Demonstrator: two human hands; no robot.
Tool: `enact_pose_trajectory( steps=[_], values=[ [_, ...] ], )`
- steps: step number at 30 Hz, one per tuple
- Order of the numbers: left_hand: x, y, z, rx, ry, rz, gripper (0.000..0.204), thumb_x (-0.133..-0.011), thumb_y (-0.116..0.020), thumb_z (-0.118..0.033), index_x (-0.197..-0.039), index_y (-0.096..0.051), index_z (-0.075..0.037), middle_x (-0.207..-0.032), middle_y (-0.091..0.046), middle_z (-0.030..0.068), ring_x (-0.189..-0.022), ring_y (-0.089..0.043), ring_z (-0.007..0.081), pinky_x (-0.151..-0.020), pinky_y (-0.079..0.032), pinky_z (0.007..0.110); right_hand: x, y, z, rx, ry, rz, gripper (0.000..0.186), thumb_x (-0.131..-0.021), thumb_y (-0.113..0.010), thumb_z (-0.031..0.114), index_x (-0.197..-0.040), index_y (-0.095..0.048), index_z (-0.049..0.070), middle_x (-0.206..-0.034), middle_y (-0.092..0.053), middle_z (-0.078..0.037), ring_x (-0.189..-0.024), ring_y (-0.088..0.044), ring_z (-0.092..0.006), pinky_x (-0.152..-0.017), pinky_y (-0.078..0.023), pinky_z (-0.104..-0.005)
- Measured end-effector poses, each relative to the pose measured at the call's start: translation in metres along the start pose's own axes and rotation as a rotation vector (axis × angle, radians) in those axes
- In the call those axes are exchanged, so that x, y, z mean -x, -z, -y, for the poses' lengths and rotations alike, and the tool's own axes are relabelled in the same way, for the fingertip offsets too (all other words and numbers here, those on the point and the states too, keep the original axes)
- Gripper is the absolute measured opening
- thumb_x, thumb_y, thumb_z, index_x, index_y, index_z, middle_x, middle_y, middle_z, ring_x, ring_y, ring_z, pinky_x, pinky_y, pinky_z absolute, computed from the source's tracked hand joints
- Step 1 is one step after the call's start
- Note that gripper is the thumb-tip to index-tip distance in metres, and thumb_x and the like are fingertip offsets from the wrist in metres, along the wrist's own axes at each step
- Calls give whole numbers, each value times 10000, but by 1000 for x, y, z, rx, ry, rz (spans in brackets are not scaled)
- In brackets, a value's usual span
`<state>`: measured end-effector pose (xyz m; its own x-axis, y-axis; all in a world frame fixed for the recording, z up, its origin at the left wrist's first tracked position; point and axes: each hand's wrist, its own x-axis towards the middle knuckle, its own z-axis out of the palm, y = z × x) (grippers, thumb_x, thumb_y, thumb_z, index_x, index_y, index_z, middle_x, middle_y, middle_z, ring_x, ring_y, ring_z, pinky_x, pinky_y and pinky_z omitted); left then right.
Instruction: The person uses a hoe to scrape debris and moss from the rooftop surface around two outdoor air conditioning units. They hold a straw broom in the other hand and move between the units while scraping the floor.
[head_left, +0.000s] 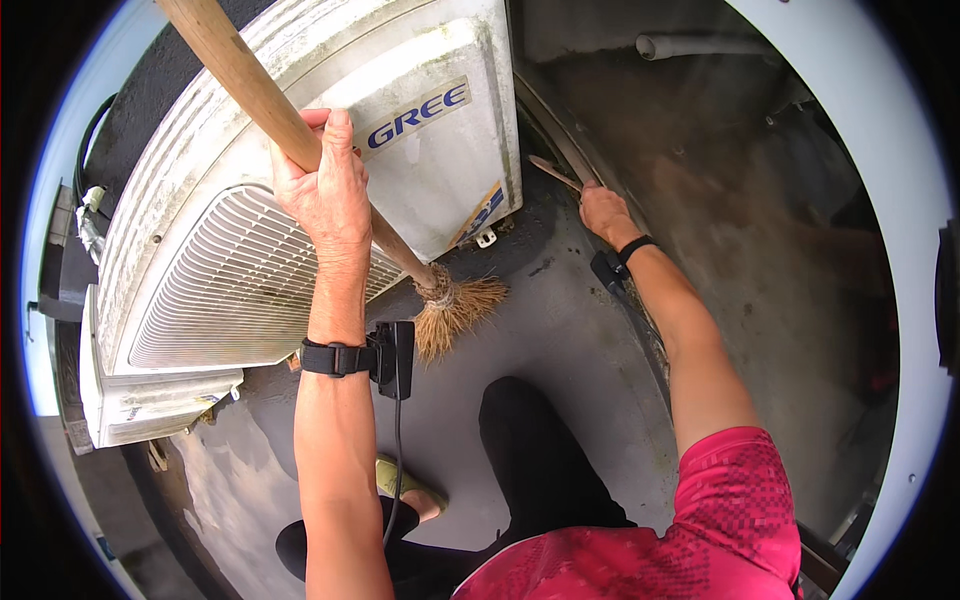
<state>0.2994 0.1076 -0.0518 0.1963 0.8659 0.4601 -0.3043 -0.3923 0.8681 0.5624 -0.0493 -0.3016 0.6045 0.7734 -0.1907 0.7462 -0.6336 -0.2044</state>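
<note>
My left hand [328, 185] is closed around the wooden handle of a straw broom [455, 308]. The handle slants from the upper left down to the right, and its bristles rest on the grey floor beside a white air-conditioner outdoor unit [432, 185]. At the right, my right hand [606, 214] is closed on a thin, pale brown strip [554, 172], whose kind I cannot make out. The strip points left toward the unit's corner, along the base of a dark, dusty pane. Part of it is hidden in my fingers.
A second white unit [165, 405] stands at the lower left. A metal ledge [560, 135] runs between the floor [560, 320] and the dark pane [760, 230]. A white pipe [700, 46] shows at the upper right. A cable [398, 450] hangs from my left wrist strap.
</note>
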Motion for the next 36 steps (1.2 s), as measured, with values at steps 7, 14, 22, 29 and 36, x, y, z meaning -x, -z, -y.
enact_pose_trajectory(
  steps=[7, 14, 22, 29, 36],
  values=[
    [-2, 6, -3, -46, -2, 8, 180, -879, -677, -169, -932, -527, -85, -584, -437, -52, -430, -363, 30, -468, -431, 209, 103, 2, -13, 151, 122, 104, 234, -843, -516, 77, -1034, -524, -57, -956, -658, -255, -916, -649, -394, -805, -521, -449],
    [4, 17, -3, -18, -39, 18, 162, -864, -682, -164, -901, -556, -68, -664, -520, -22, -510, -471, 52, -485, -445, 226, 214, 13, -48, -361, -125, 84, 407, -805, -645, 232, -1069, -527, -55, -957, -631, -289, -889, -637, -407, -789, -496, -440],
    [26, 22, -23, 67, -15, 88, 191, -869, -691, -191, -878, -550, -63, -632, -527, -19, -485, -456, 46, -436, -377, 212, 406, -49, -51, -1076, -585, 135, 544, -844, -669, 243, -1296, -476, 8, -630, -549, -35, -469, -483, -102, -420, -402, -279],
    [21, 27, -20, 146, 14, 106, 179, -866, -694, -164, -868, -543, -68, -613, -492, -30, -470, -437, 41, -420, -359, 201, 375, -55, -20, -919, -539, -40, 620, -936, -463, 518, -1296, -456, 14, -683, -578, -93, -560, -571, -194, -493, -451, -341],
    [1, 19, 2, -8, -79, 43, 154, -866, -689, -138, -851, -557, -60, -672, -511, -26, -554, -470, 66, -519, -413, 232, 308, -44, -15, -174, -294, -49, 479, -949, -444, 453, -1190, -503, 43, -923, -650, -259, -918, -614, -431, -805, -476, -516]
  ],
)
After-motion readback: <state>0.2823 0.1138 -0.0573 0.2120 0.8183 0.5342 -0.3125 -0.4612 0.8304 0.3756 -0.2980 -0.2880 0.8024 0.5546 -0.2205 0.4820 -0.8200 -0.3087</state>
